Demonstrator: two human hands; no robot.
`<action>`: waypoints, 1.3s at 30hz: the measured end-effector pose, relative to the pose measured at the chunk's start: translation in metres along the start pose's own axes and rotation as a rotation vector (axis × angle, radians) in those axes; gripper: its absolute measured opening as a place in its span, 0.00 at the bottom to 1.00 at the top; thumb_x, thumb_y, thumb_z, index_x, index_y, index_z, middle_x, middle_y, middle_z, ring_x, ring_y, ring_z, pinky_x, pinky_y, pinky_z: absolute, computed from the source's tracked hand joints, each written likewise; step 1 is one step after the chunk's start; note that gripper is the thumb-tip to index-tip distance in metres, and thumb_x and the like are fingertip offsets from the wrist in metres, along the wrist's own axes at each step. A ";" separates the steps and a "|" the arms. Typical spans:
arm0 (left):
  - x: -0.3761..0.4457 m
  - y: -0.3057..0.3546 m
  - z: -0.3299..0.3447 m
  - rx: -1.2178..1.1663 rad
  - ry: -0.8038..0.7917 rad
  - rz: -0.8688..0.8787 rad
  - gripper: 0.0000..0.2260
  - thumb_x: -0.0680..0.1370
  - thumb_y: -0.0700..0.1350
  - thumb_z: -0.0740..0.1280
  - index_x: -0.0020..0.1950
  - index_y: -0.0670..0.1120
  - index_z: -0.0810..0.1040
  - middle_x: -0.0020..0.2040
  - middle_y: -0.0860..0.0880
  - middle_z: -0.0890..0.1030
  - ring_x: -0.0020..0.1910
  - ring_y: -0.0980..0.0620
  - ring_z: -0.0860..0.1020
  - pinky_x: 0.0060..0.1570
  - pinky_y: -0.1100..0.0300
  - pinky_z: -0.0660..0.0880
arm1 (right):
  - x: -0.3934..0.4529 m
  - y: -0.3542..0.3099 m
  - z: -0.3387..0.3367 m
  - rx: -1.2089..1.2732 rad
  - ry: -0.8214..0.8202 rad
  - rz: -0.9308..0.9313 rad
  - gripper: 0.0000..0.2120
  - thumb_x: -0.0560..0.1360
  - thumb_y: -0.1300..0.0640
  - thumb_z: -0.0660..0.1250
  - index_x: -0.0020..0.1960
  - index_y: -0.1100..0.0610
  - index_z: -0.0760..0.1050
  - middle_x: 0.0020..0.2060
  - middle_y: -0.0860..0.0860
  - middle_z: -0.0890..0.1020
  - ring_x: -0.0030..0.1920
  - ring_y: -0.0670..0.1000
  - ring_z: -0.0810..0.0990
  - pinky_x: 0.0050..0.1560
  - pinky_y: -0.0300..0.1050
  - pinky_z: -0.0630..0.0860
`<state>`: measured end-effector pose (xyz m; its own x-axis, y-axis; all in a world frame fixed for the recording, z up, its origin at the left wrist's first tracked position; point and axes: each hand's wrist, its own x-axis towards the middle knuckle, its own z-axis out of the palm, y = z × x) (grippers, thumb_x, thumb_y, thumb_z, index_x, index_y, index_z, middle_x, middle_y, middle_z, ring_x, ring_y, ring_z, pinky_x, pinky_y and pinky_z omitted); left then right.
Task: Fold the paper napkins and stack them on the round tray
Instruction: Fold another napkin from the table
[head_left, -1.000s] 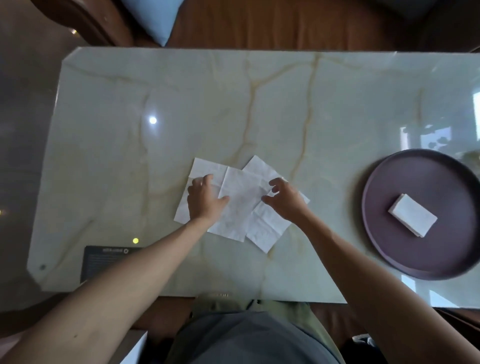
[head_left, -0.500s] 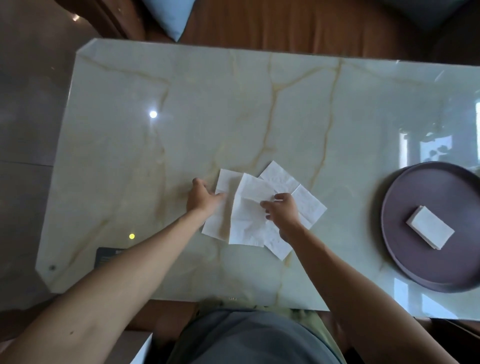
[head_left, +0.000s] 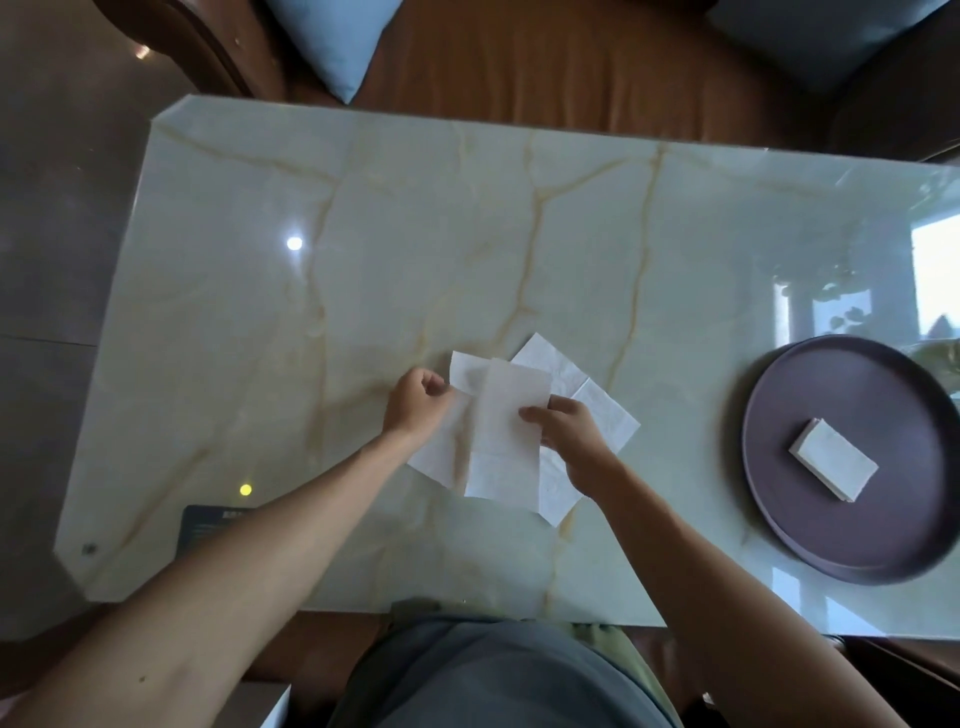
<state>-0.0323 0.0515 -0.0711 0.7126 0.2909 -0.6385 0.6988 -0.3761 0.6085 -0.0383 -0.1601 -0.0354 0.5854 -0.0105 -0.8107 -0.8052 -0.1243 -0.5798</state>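
Napkin (head_left: 506, 431), half-folded, pinched by right hand (head_left: 569, 434); left hand (head_left: 415, 402) grips its left edge. Right of it, tray (head_left: 789, 519) holding folded napkin (head_left: 834, 460).

We see a marble table (head_left: 363, 270) from above. Left hand (head_left: 415, 402) pinches the left edge of a half-folded napkin (head_left: 506, 441); right hand (head_left: 569, 431) pinches its right edge. It lies over an open napkin (head_left: 597, 410). At right, a round tray (head_left: 779, 519) carries one folded napkin (head_left: 834, 460). A dark card (head_left: 202, 525) lies near left.
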 end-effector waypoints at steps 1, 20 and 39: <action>-0.002 0.003 0.003 -0.001 0.011 0.011 0.15 0.72 0.49 0.73 0.55 0.45 0.76 0.50 0.49 0.79 0.48 0.49 0.78 0.43 0.58 0.72 | -0.003 -0.004 -0.004 0.047 -0.024 -0.001 0.11 0.76 0.63 0.70 0.56 0.67 0.82 0.54 0.62 0.87 0.56 0.65 0.85 0.61 0.58 0.81; -0.063 0.084 0.048 -0.401 -0.627 0.000 0.15 0.82 0.49 0.67 0.64 0.41 0.81 0.60 0.40 0.85 0.61 0.39 0.82 0.63 0.43 0.78 | -0.066 -0.048 -0.076 0.194 -0.013 -0.177 0.08 0.80 0.63 0.65 0.53 0.60 0.83 0.49 0.58 0.88 0.48 0.56 0.87 0.55 0.53 0.81; -0.099 0.171 0.033 0.726 -0.574 0.676 0.08 0.81 0.42 0.60 0.49 0.41 0.77 0.47 0.43 0.81 0.47 0.43 0.80 0.39 0.54 0.69 | -0.072 -0.091 -0.136 -1.355 0.046 -0.768 0.09 0.82 0.50 0.63 0.56 0.50 0.82 0.51 0.47 0.87 0.59 0.51 0.81 0.76 0.58 0.60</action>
<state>0.0145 -0.0710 0.0806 0.6643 -0.5385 -0.5184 -0.1505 -0.7757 0.6129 0.0060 -0.2834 0.0867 0.8245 0.4471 -0.3469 0.3465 -0.8835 -0.3152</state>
